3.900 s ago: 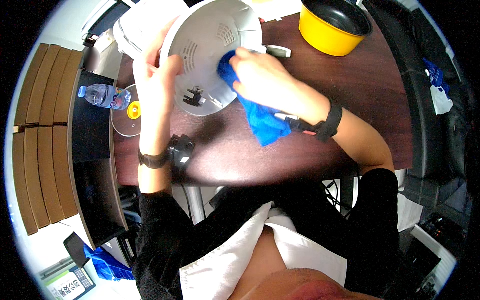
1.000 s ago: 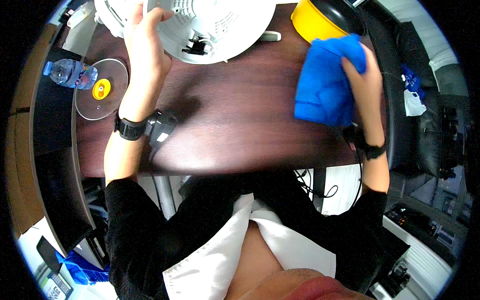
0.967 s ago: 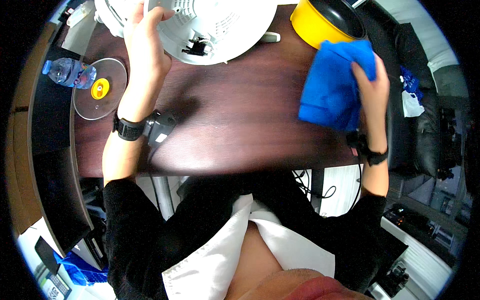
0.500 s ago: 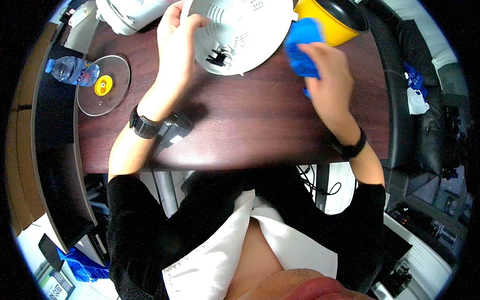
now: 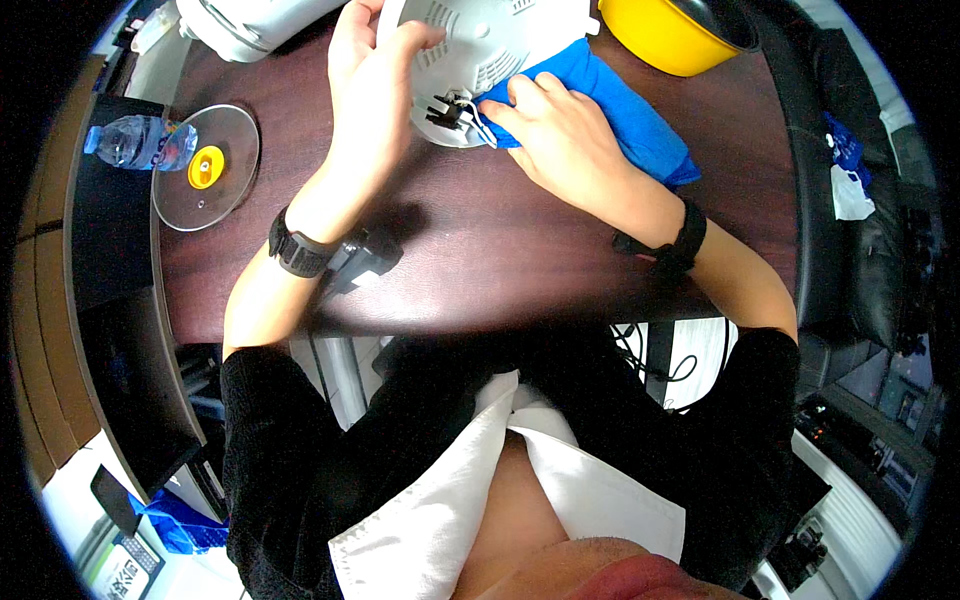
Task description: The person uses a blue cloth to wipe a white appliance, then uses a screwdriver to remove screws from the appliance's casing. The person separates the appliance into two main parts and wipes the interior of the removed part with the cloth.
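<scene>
My left hand (image 5: 372,75) grips the left rim of a round white plastic housing (image 5: 470,55) with vent slots, tilted up at the table's far side. Its thumb lies over the rim on the inner face. A blue cloth (image 5: 625,115) is bunched under my right hand (image 5: 560,125), whose fingers press it against the lower right of the housing. Beside those fingertips, inside the housing, is a black part with prongs (image 5: 445,112) and a bit of white cord. The cloth's loose end hangs to the right, over the table.
A glass lid (image 5: 235,190) with a yellow knob lies at the left, next to a water bottle (image 5: 130,142). A yellow pot (image 5: 665,35) is at the far right and a white appliance (image 5: 250,25) at the far left. A dark device (image 5: 370,258) sits by my left wrist.
My right hand has moved left with the blue cloth, from beside the yellow pot onto the white housing. My left hand keeps its grip on the rim.
</scene>
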A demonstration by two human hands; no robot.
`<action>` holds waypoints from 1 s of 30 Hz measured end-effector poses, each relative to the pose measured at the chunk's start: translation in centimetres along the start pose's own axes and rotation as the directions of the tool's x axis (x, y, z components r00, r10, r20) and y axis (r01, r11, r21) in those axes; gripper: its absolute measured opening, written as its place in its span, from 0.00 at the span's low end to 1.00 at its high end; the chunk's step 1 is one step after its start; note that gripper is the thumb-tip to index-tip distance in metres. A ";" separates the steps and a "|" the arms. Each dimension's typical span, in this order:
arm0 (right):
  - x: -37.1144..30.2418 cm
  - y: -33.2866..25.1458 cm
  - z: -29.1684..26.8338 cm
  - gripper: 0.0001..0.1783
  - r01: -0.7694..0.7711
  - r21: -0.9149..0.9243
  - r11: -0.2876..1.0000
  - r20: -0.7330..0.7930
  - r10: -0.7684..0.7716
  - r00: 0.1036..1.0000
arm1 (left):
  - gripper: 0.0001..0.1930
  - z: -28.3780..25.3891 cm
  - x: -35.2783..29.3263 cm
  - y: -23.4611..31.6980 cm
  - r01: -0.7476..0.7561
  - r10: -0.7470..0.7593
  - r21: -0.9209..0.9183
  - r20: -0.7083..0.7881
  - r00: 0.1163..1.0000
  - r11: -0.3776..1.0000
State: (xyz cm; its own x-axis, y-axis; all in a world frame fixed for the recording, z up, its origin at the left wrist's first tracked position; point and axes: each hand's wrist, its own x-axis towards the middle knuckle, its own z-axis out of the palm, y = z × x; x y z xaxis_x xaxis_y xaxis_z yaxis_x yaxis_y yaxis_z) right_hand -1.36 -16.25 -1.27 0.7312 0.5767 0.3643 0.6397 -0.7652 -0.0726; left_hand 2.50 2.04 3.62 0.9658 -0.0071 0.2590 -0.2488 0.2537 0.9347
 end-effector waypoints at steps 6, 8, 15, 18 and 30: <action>0.1 1.7 -0.1 0.20 0.090 0.139 0.986 0.121 -0.107 0.987 | 0.16 -0.8 -0.1 0.1 -0.151 0.144 0.319 0.047 0.988 0.936; 0.0 2.2 -0.5 0.20 0.116 0.197 0.974 0.149 -0.146 0.978 | 0.16 -0.5 -0.5 -0.1 -0.246 0.235 0.318 0.074 0.969 0.916; -0.5 3.5 -1.1 0.19 -0.002 0.333 0.943 0.110 -0.037 0.993 | 0.15 -0.1 0.1 0.7 -0.156 0.128 0.327 0.103 0.986 0.932; -0.2 2.1 0.1 0.21 0.008 0.205 0.979 0.036 -0.015 0.999 | 0.15 0.2 0.1 -0.1 -0.233 0.205 0.184 0.157 0.966 0.955; -1.4 6.0 -1.2 0.21 0.162 0.491 0.856 0.053 -0.215 0.975 | 0.14 0.4 0.7 -0.5 -0.280 0.246 0.277 0.154 0.957 0.919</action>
State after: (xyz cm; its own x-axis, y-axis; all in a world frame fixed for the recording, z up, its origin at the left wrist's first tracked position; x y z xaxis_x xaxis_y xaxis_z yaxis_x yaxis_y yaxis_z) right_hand 1.18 -21.95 -1.10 0.5880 0.7422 0.3215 0.7825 -0.4213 -0.4586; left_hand 3.24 1.47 3.41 0.8522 -0.0932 0.5149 -0.5195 -0.0327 0.8538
